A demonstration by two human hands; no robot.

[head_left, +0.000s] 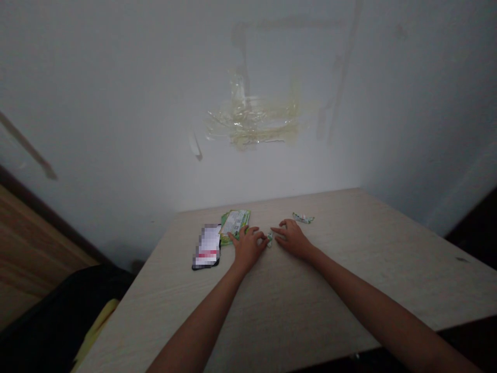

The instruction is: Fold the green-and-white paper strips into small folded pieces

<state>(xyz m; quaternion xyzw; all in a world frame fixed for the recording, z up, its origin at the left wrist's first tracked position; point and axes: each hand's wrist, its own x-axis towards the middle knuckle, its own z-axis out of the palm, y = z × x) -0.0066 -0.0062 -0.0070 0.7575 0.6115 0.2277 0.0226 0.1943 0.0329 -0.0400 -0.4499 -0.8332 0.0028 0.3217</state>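
Note:
My left hand (248, 248) rests low over the table, thumb and index fingertip together at the edge of a small green-and-white wrapper piece (269, 238). Its other fingers are spread toward a green packet (235, 223) with a pale printed label, lying flat. Just right of the small piece is my right hand (294, 240), its fingers apart and pointing left, with nothing visible in them. Beyond that hand lies a narrow, crumpled green-and-white wrapper strip (303, 218). What exactly the left fingertips cover is partly hidden.
A phone (208, 246) with a blurred screen lies left of the green packet. The pale wooden table (155, 316) meets a grey wall (155, 129) with yellowed tape (256, 122) on it. Dark and yellow cloth (97, 326) lies beyond the left edge.

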